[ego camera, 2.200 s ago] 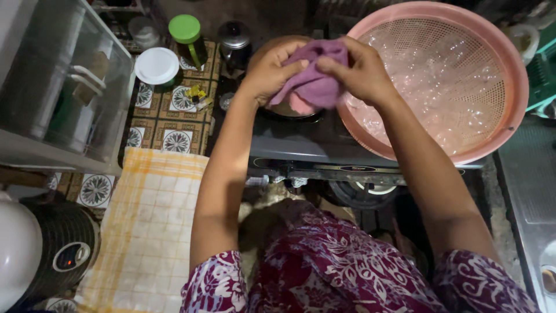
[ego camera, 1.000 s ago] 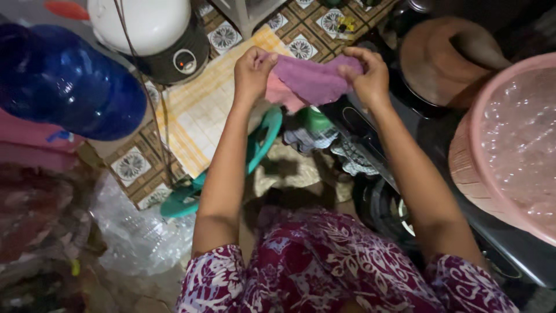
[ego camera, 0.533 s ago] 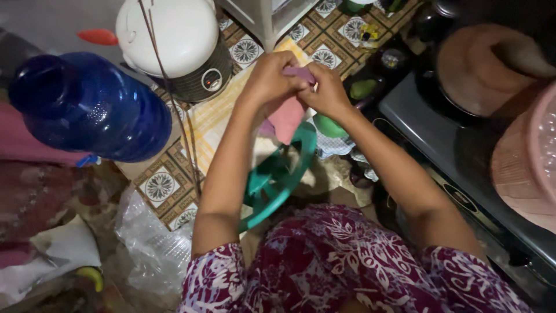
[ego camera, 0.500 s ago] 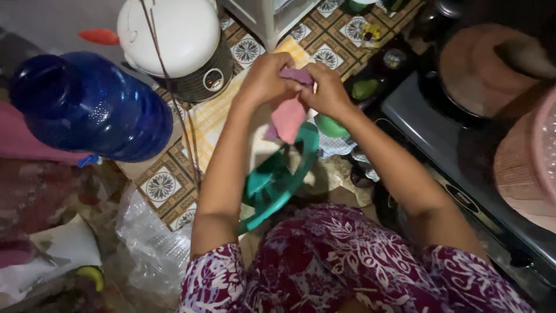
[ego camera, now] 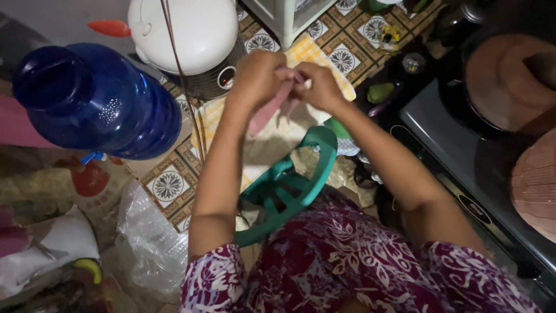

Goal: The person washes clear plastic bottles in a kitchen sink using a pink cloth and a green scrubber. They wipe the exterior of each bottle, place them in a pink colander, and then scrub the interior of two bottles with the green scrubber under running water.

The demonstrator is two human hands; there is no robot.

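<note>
One: Two-handed, gripping a pink cloth point(ego camera: 267, 113) out beyond the knees. Clamping its upper end with the left hand point(ego camera: 258, 78) and the right hand point(ego camera: 321, 87), pressing knuckle to knuckle, leaving the lower end hanging loose.

Two: Noting that. Asking where exactly.

One: Hanging in the air over the yellow checked mat point(ego camera: 307, 51), just beyond the green plastic stool point(ego camera: 295, 185), touching neither as far as showing.

Two: Asking about hazards.

One: Judging three. First, losing hold of the loose end and dropping it onto the mat, given so little cloth inside the grip. Second, snagging the thin cord point(ego camera: 179, 75) running down just left of the left forearm; swinging that elbow outward and catching it, possibly tugging the white rice cooker point(ego camera: 185, 35). Third, dripping onto the mat and tiles if wet; not managing to tell wet from dry in this light.

Two: Moving on to surface and room.

One: Working low over patterned floor tiles point(ego camera: 168, 185), partly covered by the mat. Crowding on all sides: a large blue water bottle point(ego camera: 98, 104) lying at far left beside the cooker, a crumpled clear plastic bag point(ego camera: 145, 232) at near left, a dark stove point(ego camera: 463, 156) along the right, carrying a round brown lid point(ego camera: 504, 81). Lighting dim, hiding detail in the corners.
</note>
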